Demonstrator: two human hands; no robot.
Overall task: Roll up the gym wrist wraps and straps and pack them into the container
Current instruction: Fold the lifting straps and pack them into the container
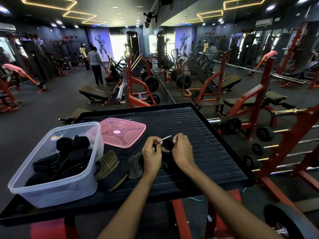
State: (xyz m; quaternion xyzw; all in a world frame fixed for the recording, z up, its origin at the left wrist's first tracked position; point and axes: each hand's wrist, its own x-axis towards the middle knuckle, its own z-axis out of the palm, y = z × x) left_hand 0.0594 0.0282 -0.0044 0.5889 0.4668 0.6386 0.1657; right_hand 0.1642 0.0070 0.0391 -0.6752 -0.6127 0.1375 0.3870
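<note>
Head view: both hands pinch one black strap (166, 145) between them — left hand (151, 152) and right hand (182, 150) closed on it; container (57, 187) sits well left of the left hand.

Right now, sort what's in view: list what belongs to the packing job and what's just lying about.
Job:
left hand and right hand on a black strap
loose wraps
clear container holding rolled wraps
pink lid

Lying about:
ribbed black platform
benches
barbells
</note>
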